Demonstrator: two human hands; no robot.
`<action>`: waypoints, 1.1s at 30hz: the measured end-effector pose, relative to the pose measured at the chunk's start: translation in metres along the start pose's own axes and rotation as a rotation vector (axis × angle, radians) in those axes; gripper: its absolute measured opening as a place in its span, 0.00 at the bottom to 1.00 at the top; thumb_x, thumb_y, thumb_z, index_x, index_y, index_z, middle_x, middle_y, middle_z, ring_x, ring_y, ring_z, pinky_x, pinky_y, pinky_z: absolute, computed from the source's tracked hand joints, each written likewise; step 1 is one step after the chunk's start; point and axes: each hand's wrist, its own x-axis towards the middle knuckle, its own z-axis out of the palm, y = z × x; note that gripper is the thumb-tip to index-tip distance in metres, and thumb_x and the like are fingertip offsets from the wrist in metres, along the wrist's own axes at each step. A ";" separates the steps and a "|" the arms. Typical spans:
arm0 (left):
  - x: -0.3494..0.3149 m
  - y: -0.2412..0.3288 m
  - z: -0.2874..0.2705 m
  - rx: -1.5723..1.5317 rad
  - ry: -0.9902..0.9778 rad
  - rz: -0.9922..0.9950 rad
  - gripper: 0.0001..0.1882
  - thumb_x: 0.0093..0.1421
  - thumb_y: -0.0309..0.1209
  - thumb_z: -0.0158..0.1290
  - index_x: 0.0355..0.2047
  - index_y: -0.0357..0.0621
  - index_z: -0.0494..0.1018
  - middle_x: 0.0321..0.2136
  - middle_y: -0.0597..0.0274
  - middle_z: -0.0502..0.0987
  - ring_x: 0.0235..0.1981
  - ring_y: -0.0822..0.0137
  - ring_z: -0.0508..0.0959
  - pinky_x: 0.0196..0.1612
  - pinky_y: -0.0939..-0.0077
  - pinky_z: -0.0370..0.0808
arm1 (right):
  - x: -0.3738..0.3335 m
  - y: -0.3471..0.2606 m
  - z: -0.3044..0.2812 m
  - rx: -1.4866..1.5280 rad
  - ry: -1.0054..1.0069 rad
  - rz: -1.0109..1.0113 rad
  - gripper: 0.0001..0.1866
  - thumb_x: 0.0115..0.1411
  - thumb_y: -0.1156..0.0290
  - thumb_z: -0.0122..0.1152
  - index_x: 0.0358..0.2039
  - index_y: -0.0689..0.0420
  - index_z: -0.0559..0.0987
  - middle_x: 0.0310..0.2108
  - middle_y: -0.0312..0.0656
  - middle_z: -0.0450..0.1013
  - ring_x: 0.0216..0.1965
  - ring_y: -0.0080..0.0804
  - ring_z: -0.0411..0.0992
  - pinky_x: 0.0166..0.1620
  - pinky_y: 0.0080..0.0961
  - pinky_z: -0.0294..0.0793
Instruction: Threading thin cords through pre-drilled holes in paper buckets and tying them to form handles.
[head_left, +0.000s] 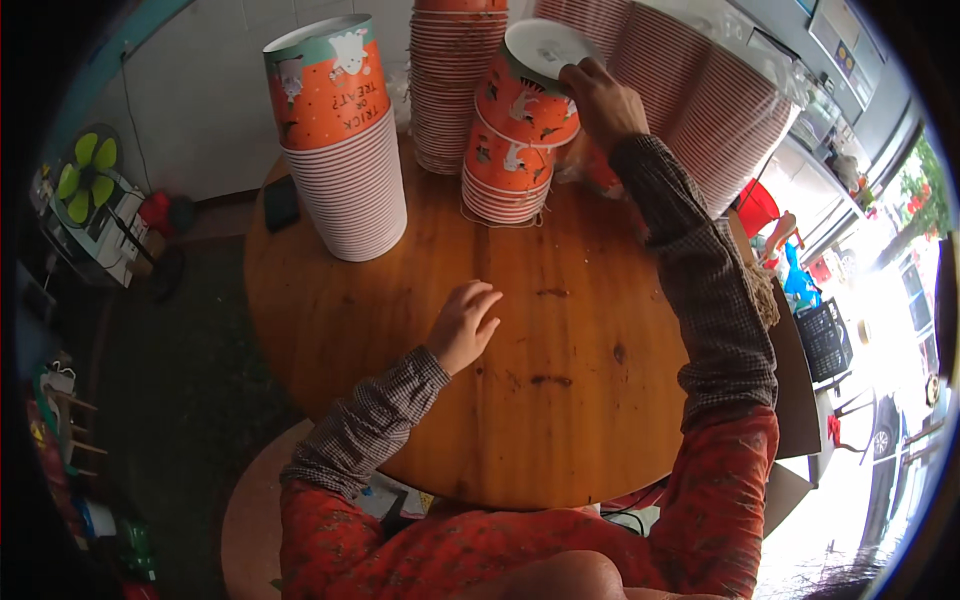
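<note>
My right hand [606, 103] reaches to the far side of the table, its fingers closed on the upper edge of an orange paper bucket [530, 112]. That bucket sits upside down on top of a short stack of matching buckets [508, 178], its white base facing up. Over the middle of the table my left hand [466, 325] holds nothing, fingers apart and slightly curled. To its far left stands a taller stack of upside-down paper buckets [350, 185], with pale rims layered below one orange and green printed side.
Behind stands another tall stack of orange buckets [458, 90]. Stacks wrapped in clear plastic [700, 95] crowd the back right. A dark object [281, 203] lies at the round wooden table's [560, 430] left edge. A green-bladed fan [88, 178] is off to the left.
</note>
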 end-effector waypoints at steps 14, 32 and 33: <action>-0.005 -0.004 -0.014 0.020 -0.066 -0.014 0.20 0.52 0.28 0.61 0.45 0.36 0.71 0.46 0.55 0.69 0.52 0.54 0.69 0.55 0.65 0.71 | 0.000 -0.014 0.067 0.161 -0.329 0.097 0.08 0.61 0.68 0.49 0.37 0.53 0.76 0.37 0.47 0.71 0.38 0.52 0.74 0.38 0.45 0.73; -0.005 -0.020 -0.016 0.046 0.015 -0.010 0.19 0.52 0.28 0.60 0.44 0.38 0.71 0.45 0.54 0.70 0.49 0.54 0.70 0.52 0.64 0.72 | 0.147 -0.116 0.034 0.468 0.163 -0.163 0.12 0.60 0.62 0.60 0.41 0.54 0.79 0.35 0.43 0.77 0.33 0.36 0.77 0.38 0.30 0.76; -0.002 -0.022 -0.015 0.045 0.012 -0.010 0.19 0.52 0.28 0.60 0.44 0.38 0.71 0.45 0.54 0.70 0.49 0.54 0.70 0.52 0.64 0.72 | 0.157 -0.132 0.034 0.489 0.191 -0.248 0.12 0.61 0.62 0.59 0.39 0.56 0.79 0.34 0.42 0.77 0.31 0.34 0.76 0.36 0.29 0.75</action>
